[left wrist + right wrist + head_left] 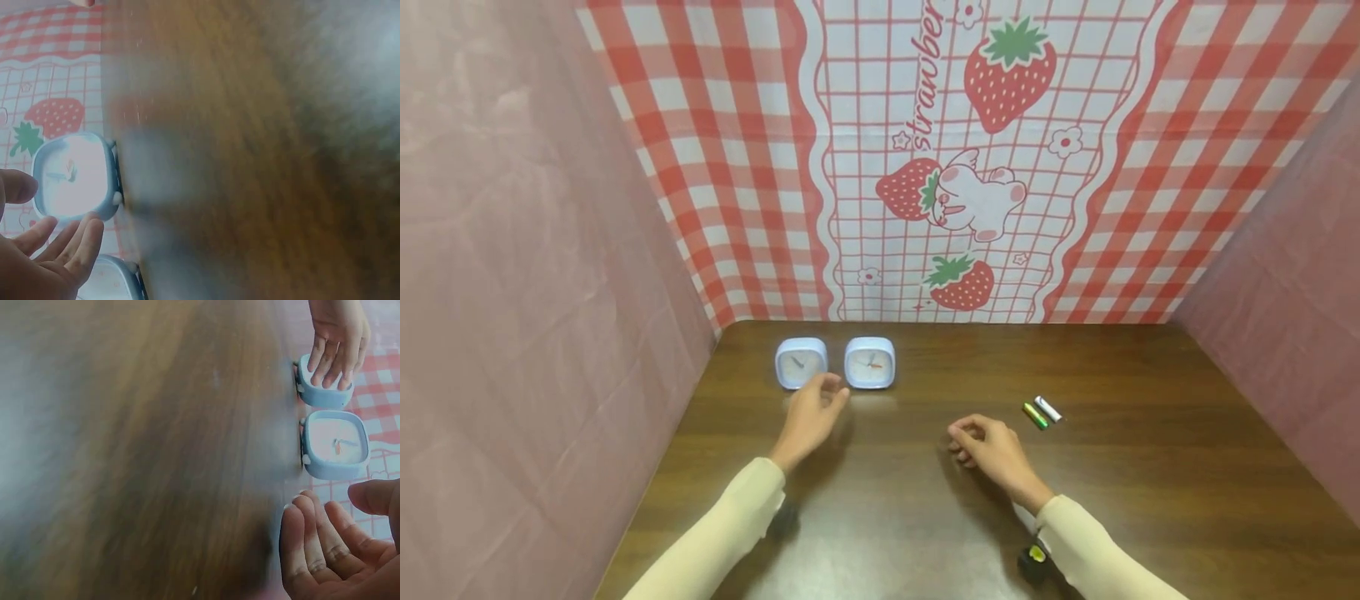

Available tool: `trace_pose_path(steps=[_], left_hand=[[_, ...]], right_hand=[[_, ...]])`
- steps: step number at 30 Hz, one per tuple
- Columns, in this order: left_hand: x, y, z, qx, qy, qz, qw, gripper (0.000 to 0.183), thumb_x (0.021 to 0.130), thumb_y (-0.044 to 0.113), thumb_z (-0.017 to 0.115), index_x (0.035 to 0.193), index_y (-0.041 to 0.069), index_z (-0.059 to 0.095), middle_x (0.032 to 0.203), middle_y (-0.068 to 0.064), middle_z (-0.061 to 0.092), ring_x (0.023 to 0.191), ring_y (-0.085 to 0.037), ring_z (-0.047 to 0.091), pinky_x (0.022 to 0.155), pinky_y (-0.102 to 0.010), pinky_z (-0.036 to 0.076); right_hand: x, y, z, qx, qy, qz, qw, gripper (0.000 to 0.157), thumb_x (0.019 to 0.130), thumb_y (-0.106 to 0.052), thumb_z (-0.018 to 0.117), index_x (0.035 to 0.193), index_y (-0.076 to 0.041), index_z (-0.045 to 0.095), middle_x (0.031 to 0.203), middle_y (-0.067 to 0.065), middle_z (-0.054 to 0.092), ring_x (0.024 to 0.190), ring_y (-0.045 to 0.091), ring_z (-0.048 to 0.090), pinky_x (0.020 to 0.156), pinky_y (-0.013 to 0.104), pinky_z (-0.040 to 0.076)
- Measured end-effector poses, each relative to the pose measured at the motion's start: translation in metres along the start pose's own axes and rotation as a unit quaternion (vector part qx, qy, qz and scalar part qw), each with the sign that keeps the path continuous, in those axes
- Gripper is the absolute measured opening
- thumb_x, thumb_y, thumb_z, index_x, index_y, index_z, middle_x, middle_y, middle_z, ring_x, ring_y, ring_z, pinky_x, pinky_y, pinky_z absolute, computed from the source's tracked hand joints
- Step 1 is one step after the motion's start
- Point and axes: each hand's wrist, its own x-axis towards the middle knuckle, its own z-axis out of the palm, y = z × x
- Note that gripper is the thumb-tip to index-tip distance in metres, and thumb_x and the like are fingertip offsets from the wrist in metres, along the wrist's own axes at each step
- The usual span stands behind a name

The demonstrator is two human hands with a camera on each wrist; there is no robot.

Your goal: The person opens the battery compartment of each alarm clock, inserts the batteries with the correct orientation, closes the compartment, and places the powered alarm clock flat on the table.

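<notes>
On the brown table (895,517) we judge both clocks (869,363) light, stiff, slick — best held by their sides — with left hand (809,417) and right hand (996,454) loosely curved, empty.

Head view: your left hand (811,418) covers the left clock's (793,362) lower right corner. Dial marks too small to read; likewise markings on the green cylinder (1035,416) and white cylinder (1048,409). Your sleeves (718,525) run off the bottom edge. Left wrist view: tabletop (212,156) blurred, left clock cut off below. Right wrist view: your right hand (340,550) cropped at right.
</notes>
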Motion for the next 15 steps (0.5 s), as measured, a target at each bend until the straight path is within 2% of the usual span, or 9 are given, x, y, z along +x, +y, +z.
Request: trace_pose_path(steps=[6, 15], left_hand=[[0.009, -0.004, 0.001, 0.016, 0.015, -0.023, 0.9995, 0.028, 0.098, 0.020, 0.070, 0.120, 0.002, 0.069, 0.110, -0.013, 0.074, 0.096, -0.029, 0.074, 0.090, -0.045, 0.058], [0.020, -0.006, 0.006, 0.000, 0.025, -0.040, 0.9989, 0.032, 0.099, 0.018, 0.069, 0.124, -0.002, 0.067, 0.110, -0.014, 0.074, 0.099, -0.030, 0.072, 0.090, -0.045, 0.058]], right_hand=[[0.009, -0.003, 0.007, 0.043, -0.005, 0.019, 0.999, 0.022, 0.100, -0.016, 0.068, 0.111, 0.003, 0.070, 0.087, 0.013, 0.075, 0.073, 0.022, 0.069, 0.065, 0.032, 0.062], [0.025, -0.007, 0.021, 0.055, -0.005, 0.022, 0.998, 0.020, 0.100, -0.016, 0.069, 0.109, 0.002, 0.070, 0.086, 0.014, 0.075, 0.070, 0.019, 0.068, 0.062, 0.031, 0.061]])
